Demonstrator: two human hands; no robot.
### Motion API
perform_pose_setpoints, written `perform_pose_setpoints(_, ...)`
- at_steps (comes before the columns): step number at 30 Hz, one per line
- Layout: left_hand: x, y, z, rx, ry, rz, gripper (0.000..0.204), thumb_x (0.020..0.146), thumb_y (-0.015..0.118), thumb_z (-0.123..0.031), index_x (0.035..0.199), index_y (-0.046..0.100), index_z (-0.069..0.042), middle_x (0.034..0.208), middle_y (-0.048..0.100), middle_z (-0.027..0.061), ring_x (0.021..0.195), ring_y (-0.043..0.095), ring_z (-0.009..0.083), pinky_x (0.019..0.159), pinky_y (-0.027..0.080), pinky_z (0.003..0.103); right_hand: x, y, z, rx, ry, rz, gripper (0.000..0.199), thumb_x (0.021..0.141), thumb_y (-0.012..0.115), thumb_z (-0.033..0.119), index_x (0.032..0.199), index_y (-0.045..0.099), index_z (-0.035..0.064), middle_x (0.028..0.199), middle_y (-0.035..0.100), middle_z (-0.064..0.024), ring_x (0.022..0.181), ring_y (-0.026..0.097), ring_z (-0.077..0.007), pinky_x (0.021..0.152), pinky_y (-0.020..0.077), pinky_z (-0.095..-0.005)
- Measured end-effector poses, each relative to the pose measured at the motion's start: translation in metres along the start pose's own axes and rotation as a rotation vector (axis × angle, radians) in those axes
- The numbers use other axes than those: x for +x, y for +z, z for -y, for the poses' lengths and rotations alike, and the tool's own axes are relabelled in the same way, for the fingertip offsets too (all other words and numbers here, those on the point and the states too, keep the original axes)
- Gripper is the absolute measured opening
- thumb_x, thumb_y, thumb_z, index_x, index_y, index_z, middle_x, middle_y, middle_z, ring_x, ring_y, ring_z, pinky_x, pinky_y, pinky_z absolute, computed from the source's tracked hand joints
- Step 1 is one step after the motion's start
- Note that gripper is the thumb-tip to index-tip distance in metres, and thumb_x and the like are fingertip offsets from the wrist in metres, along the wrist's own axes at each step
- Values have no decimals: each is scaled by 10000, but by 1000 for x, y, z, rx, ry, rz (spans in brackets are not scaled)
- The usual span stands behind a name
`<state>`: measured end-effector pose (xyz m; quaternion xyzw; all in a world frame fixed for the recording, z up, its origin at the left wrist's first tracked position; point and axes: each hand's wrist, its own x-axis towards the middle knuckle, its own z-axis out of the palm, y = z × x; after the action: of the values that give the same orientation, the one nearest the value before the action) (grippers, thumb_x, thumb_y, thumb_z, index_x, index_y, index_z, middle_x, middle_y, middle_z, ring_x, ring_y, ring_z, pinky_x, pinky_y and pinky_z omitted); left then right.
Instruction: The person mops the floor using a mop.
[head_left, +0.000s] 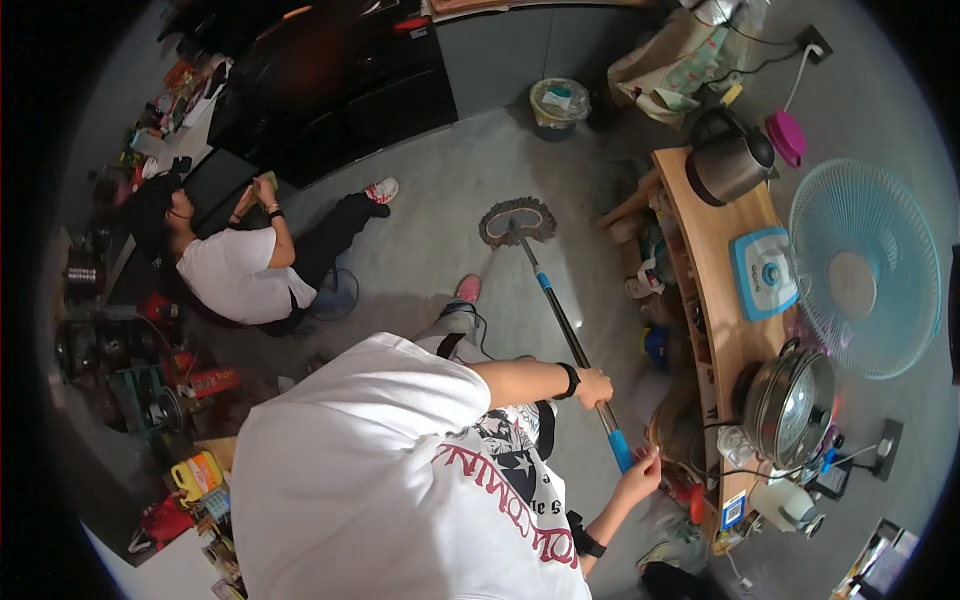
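Note:
A long-handled mop slants across the middle, its grey, shaggy oval head lying on the floor. My left hand is closed round the dark pole, above the blue grip. At the blue grip's near end is my right hand, its fingers bent and pressed together against the handle end, partly hiding it. Both wrists wear dark bands. Beyond my left side, a pink shoe shows on the floor near the mop head.
To the right, a wooden shelf unit carries a kettle, a blue-and-white appliance, a fan and a lidded pot. A lined bin stands at the back. At left, another person sits low, hands raised together.

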<state>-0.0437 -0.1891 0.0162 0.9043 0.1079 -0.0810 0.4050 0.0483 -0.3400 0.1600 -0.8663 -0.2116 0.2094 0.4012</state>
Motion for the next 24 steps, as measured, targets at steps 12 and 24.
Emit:
perform_pose_setpoints(12, -117, -149, 158, -179, -185, -425, 306, 634, 578, -84, 938, 602, -108, 829, 617, 113, 840, 576, 292, 720, 455, 381, 37, 192, 145, -66, -412, 335, 292, 849, 517, 235, 835, 607, -43, 653, 605, -106, 595, 539, -117, 556, 421, -263)
perform_pose_setpoints(24, -310, -248, 329, -744, -269, -1007, 269, 685, 617, -25, 946, 566, -65, 691, 540, 44, 685, 556, 151, 615, 444, 295, -47, 411, 323, 439, -1172, 918, 103, 764, 562, 100, 723, 591, 10, 532, 511, -94, 437, 460, -174, 435, 361, -286)
